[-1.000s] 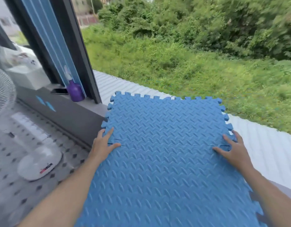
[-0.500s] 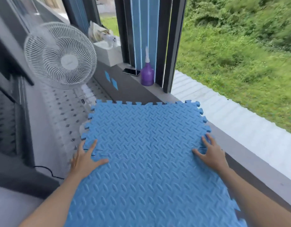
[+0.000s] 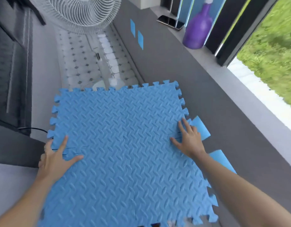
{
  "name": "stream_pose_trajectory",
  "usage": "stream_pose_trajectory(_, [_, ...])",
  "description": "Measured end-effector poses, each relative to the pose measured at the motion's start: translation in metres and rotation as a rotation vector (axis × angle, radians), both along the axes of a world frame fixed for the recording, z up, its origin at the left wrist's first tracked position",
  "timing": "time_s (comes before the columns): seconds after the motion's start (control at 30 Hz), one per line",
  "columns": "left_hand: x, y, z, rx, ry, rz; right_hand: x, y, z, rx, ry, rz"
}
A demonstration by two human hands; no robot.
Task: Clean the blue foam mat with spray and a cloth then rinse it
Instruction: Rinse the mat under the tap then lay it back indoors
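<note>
The blue foam mat [image 3: 125,145] fills the centre and lower part of the frame, its textured diamond-plate face up and its jigsaw-toothed edges showing along the top, left and right. The left hand [image 3: 56,159] grips the mat's left edge at mid-left of the frame: the thumb and forefinger lie spread on the top face while the other fingers curl around the edge out of sight. The right hand [image 3: 189,141] holds the right edge at mid-right, thumb and fingers splayed flat on the top face; whether any fingers wrap under cannot be told. Thin seams run inward across the mat from each hand.

In the upper right, a purple spray bottle [image 3: 198,30] stands upright on the grey window ledge [image 3: 231,89], with a dark phone [image 3: 171,22] lying flat just to its left. A white fan [image 3: 82,13] occupies the top centre-left, above a tiled floor [image 3: 79,63]. Green grass [image 3: 272,54] shows at the far right, beyond the ledge.
</note>
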State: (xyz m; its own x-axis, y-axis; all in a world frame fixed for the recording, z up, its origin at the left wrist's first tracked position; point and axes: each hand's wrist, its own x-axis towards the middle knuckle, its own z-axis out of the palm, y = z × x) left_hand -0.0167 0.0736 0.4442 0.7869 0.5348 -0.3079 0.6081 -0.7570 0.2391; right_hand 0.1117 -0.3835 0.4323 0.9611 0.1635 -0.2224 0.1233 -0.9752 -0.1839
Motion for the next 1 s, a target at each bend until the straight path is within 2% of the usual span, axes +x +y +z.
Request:
stream_pose_trajectory(0.13, [0.019,0.0,-0.105,-0.018,0.019,0.025,0.032,0.013,-0.104,-0.029,-0.048,-0.017])
stream_pose_trajectory(0.27, [0.028,-0.011,-0.249,-0.088,-0.004,0.044,0.046,0.005,-0.238,-0.065,-0.018,-0.032])
stream_pose_trajectory(0.4, [0.021,-0.024,-0.379,-0.068,0.027,0.021,0.042,-0.008,-0.364,-0.101,0.046,-0.012])
stream_pose_trajectory(0.57, [0.004,-0.04,-0.506,-0.038,0.08,0.003,0.046,-0.018,-0.486,-0.153,0.161,0.08])
stream_pose_trajectory(0.77, [-0.002,-0.047,-0.613,-0.014,0.104,-0.024,0.051,-0.021,-0.58,-0.214,0.261,0.091])
stream_pose_trajectory(1.0, [-0.001,-0.061,-0.675,0.171,0.186,-0.09,0.059,-0.021,-0.634,-0.2,0.381,0.104])
